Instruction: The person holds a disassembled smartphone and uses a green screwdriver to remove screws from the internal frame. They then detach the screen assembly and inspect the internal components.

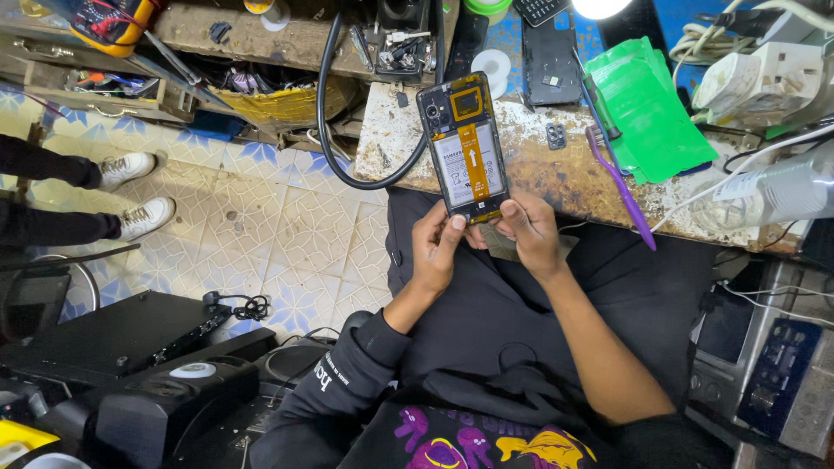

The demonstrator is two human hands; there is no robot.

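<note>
The left hand [437, 247] and the right hand [527, 233] both close on the bottom edge of an opened smartphone [463, 146], back cover off, its battery and an orange flex cable running down the middle exposed. The phone stands out from the fingers toward 12 o'clock, its camera end farthest from the body and hanging over the near edge of the stained workbench [556, 165]. The left thumb presses at the lower left corner; the right thumb and fingers pinch the lower right corner.

To work well here, I judge the grip should stay on the frame edges only, off the flex cable and battery, with the phone held level so nothing slides.

A purple toothbrush [621, 182] lies at 3 o'clock from the phone, green plastic bags [647, 108] beyond it at 2 o'clock, and a black cable [334, 130] loops at 9 o'clock.
</note>
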